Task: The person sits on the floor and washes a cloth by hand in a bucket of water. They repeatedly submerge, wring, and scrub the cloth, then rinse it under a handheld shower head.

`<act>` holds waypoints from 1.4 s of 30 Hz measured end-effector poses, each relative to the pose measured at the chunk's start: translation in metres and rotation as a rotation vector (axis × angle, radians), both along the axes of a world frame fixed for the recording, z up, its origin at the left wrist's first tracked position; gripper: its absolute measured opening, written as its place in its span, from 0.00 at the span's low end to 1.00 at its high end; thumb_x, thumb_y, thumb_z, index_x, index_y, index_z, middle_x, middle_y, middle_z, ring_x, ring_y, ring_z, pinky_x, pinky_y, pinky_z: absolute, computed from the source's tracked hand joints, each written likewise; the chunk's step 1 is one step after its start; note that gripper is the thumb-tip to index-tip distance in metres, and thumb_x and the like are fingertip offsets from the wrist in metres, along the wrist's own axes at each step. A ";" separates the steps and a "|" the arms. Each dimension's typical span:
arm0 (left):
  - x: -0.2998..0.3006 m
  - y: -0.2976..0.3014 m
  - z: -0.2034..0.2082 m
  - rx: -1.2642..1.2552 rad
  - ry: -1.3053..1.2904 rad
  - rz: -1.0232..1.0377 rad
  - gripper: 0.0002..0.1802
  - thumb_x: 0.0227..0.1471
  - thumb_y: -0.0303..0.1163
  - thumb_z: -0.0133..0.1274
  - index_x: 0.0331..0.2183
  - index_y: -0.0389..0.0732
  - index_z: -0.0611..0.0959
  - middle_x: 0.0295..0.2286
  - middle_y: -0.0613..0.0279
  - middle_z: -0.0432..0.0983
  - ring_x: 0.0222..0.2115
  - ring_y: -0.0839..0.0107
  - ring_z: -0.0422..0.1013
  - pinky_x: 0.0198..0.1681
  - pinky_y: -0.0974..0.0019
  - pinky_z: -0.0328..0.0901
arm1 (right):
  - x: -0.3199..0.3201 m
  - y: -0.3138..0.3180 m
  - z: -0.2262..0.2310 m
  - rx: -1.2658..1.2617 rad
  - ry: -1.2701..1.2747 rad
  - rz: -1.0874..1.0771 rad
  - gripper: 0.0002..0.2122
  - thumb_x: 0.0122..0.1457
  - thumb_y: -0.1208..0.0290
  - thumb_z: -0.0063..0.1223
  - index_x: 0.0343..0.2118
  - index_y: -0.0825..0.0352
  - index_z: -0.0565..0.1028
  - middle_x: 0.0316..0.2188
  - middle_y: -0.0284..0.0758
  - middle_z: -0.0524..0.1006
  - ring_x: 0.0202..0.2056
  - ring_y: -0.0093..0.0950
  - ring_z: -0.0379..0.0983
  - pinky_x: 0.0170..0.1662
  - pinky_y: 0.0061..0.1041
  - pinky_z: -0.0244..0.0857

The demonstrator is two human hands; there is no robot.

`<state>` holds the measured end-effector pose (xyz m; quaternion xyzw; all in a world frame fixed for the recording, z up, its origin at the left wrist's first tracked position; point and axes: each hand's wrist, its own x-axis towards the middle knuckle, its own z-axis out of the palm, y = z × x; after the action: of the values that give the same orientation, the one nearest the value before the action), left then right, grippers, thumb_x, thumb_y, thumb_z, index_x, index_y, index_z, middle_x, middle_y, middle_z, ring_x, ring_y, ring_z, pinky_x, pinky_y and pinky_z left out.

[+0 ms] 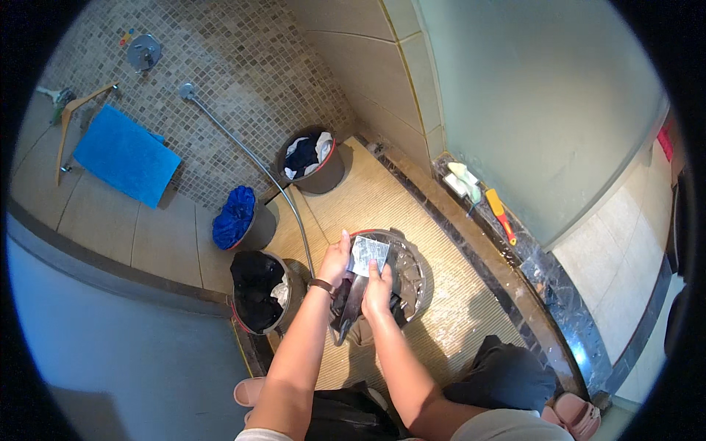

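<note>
Both the left hand (336, 259) and right hand (377, 288) grip a silvery packet (367, 256) between them.

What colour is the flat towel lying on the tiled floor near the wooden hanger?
Bright blue. The towel shows clearly in the head view, beside the wooden hanger.

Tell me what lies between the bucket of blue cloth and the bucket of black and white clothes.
In the head view, the metal shower hose runs across the floor between the bucket of blue cloth and the bucket of black and white clothes.
</note>
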<state>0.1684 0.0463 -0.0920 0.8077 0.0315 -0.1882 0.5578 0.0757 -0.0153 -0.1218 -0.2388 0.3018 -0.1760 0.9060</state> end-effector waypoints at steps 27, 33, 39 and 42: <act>-0.067 0.103 -0.063 0.085 0.228 0.195 0.20 0.54 0.42 0.59 0.32 0.31 0.81 0.19 0.55 0.77 0.14 0.70 0.72 0.15 0.64 0.65 | -0.025 0.018 -0.012 -0.352 0.096 0.345 0.05 0.64 0.77 0.47 0.40 0.72 0.69 0.33 0.37 0.77 0.25 0.27 0.77 0.27 0.26 0.74; -0.071 0.091 -0.084 0.227 -0.128 0.183 0.11 0.46 0.30 0.63 0.30 0.32 0.83 0.23 0.54 0.81 0.23 0.67 0.76 0.29 0.61 0.69 | -0.031 0.010 -0.005 -1.102 0.384 0.197 0.12 0.57 0.67 0.57 0.34 0.73 0.71 0.29 0.46 0.77 0.30 0.45 0.76 0.34 0.39 0.69; -0.073 0.068 -0.044 0.428 -0.278 0.140 0.12 0.43 0.26 0.62 0.30 0.28 0.80 0.25 0.44 0.79 0.27 0.58 0.77 0.32 0.60 0.69 | -0.020 -0.051 0.008 -1.396 0.403 0.033 0.16 0.57 0.61 0.56 0.39 0.71 0.75 0.52 0.45 0.68 0.56 0.41 0.57 0.58 0.36 0.50; -0.066 0.050 -0.029 0.483 -0.340 0.103 0.12 0.43 0.28 0.60 0.29 0.29 0.80 0.24 0.38 0.77 0.29 0.46 0.76 0.34 0.55 0.69 | -0.010 -0.075 -0.027 -1.062 0.248 0.189 0.18 0.59 0.59 0.55 0.42 0.71 0.74 0.56 0.45 0.66 0.58 0.43 0.54 0.61 0.39 0.46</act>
<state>0.1026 0.0963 -0.1213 0.9344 0.0222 -0.0089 0.3555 0.0656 -0.0902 -0.1490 -0.7079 0.2532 -0.1926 0.6306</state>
